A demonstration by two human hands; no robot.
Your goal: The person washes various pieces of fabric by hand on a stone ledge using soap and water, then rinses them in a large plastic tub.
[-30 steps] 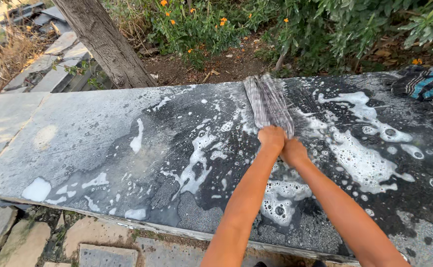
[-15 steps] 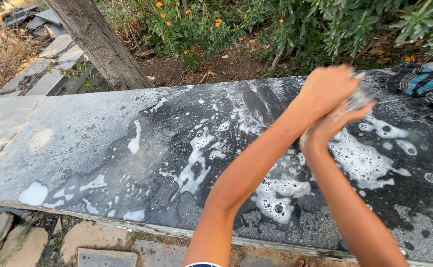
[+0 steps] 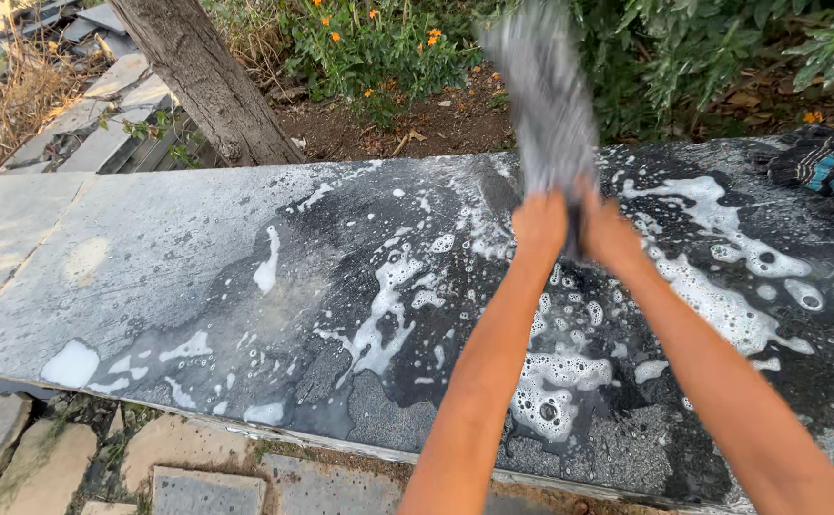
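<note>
While a moment ago both fists were raised at the right, the left hand [image 3: 539,224] and right hand [image 3: 608,232] now clutch the grey cloth [image 3: 546,100], blurred mid-swing above the soapy bench [image 3: 198,257].

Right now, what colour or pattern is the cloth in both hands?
Grey; the cloth is motion-blurred, so any pattern is unclear. Head view, the only one.

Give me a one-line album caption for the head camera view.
Both hands, left hand and right hand, grip a grey cloth raised above a wet, soapy stone slab.
</note>
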